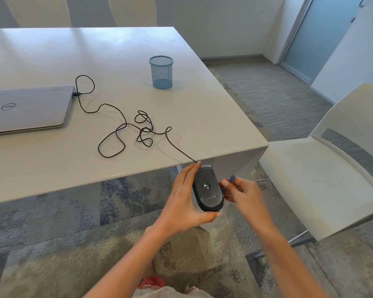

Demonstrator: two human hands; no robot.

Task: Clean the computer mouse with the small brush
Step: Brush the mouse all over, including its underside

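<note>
From the head view, the person has both arms stretched out in front of the near edge of the white counter [41, 164], close to its corner. The left hand [184, 200] holds the computer mouse [208, 188] off the counter and over the carpet, belly up, so its grey underside and round sensor window face the camera. That grip is clamped on it lengthwise: fingers run along the left flank to the nose, and the thumb hooks under the tail end.

The right hand [244, 195] sits just beside the mouse's right flank, its grip pinched together on the small brush [232, 179]. Only a blue tuft shows above the fingertips. I cannot tell whether the brush touches the mouse.

The black cable [125, 125] leaves the mouse's nose, climbs over the counter edge and sprawls in loose loops. It ends plugged into the side of a closed silver laptop [26, 108] at the left. Farther back stands an upright blue mesh pen cup [161, 72], well apart from the cable. A white chair [310, 179] stands at the right of the counter's corner.
</note>
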